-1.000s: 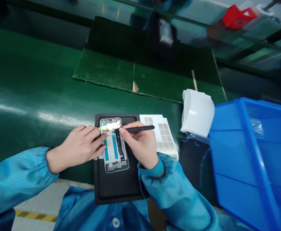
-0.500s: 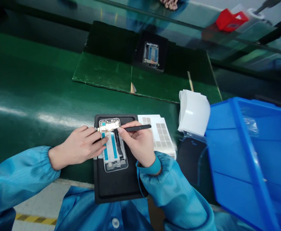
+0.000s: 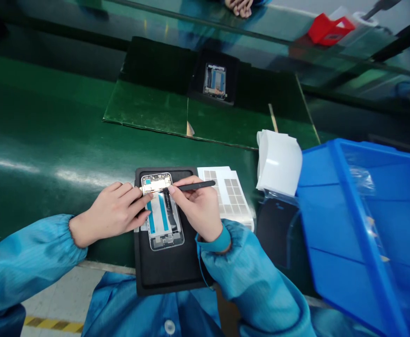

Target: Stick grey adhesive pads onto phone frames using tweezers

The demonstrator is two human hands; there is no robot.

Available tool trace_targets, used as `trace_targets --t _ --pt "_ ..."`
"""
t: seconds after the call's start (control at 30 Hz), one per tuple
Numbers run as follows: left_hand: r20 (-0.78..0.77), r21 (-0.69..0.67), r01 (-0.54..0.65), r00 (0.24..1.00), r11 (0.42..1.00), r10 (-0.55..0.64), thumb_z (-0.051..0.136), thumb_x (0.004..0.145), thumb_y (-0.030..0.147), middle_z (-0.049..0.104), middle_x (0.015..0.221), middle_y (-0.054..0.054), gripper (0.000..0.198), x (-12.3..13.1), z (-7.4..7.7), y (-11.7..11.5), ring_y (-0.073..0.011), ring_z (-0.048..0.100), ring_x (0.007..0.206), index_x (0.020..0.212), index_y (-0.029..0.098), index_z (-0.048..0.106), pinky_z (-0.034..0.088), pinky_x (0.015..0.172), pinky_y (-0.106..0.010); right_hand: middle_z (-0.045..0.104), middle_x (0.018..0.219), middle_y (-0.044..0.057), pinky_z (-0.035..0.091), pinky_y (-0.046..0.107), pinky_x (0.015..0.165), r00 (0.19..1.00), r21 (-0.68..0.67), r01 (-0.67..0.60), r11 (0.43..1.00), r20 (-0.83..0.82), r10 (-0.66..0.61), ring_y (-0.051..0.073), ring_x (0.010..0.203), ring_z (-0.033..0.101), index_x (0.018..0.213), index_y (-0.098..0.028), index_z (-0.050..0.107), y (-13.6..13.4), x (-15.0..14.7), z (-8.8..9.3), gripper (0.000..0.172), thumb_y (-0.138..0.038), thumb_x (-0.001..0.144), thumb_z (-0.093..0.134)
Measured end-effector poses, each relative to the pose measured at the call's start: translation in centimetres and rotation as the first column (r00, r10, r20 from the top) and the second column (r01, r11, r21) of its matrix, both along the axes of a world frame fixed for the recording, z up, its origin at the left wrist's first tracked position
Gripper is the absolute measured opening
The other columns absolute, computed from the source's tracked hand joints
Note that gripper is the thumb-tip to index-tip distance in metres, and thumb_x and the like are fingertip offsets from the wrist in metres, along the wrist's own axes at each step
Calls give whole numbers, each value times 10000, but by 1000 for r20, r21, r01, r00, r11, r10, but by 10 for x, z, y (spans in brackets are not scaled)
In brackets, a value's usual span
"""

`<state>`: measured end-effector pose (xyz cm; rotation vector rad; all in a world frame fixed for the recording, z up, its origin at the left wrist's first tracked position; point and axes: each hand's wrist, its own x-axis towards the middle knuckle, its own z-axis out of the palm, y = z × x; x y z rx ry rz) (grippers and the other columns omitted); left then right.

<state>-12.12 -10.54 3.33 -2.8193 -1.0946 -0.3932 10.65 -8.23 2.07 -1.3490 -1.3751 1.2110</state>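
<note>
An opened phone [image 3: 162, 213] lies in a black tray [image 3: 171, 276], its gold-toned circuit board [image 3: 155, 183] at the far end and blue strips along its middle. Curled fingers of my left hand [image 3: 117, 208] hold the phone's left edge, one fingertip reaching over the inside just below the board. My right hand [image 3: 201, 206] pinches a slim black stick-like tool [image 3: 197, 185] between thumb and fingers. That tool's working tip is hidden by the fingers, close to the board's lower right edge. Whether it is tweezers or a pry stick, I cannot tell.
A sheet with grey squares [image 3: 234, 187] lies right of the tray. Farther right are curled white sheets [image 3: 280, 161], a dark flat piece [image 3: 276, 231] and a blue bin [image 3: 331, 210]. Another opened phone [image 3: 215, 80] rests ahead on a black tray. Another person's hands [image 3: 240, 6] are across the bench.
The whole view has shifted slightly. Both hands stay at the phone; the left fingertip now sits a little higher, nearer the board. The black tool remains in the right hand.
</note>
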Motion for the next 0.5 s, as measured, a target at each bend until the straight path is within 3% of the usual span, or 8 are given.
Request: trace_targets --t 0.23,0.33,0.37,0.43,0.5 --pt "-4 -73 -34 999 997 34 515 968 352 627 875 -62 310 1 0 -1 -218 573 774 1176 157 636 435 661 -347 706 757 22 580 294 612 1000 2 10 1000 -25 -10 166 649 699 827 -200 664 2 -2 1 155 -320 797 756" --pt "32 -175 -203 977 964 211 503 960 414 651 936 -75 330 0 0 -8 -216 614 817 1151 165 606 461 689 -329 702 748 23 574 297 609 998 0 14 1000 -59 -14 171 651 694 806 -196 660 4 -4 2 168 -327 781 762" --pt "13 -206 -320 944 925 330 503 950 437 658 922 -78 336 2 2 -11 -218 628 814 1115 161 603 462 684 -322 700 746 25 572 299 608 997 -5 13 1000 -71 -13 174 653 693 800 -195 660 5 -4 2 176 -334 775 766" --pt "-108 -276 -554 830 785 548 491 934 471 668 848 -75 329 8 7 -15 -224 647 765 994 168 605 450 646 -311 700 745 29 575 308 622 995 -12 11 1000 -96 -12 183 669 696 786 -194 659 7 -6 1 195 -348 760 776" --pt "-273 -364 -680 731 636 626 450 935 489 682 800 -70 340 18 14 -16 -232 663 728 896 188 605 436 620 -305 701 746 29 583 322 658 991 -4 20 1000 -133 -20 188 688 697 779 -193 660 8 -7 2 216 -366 746 786"
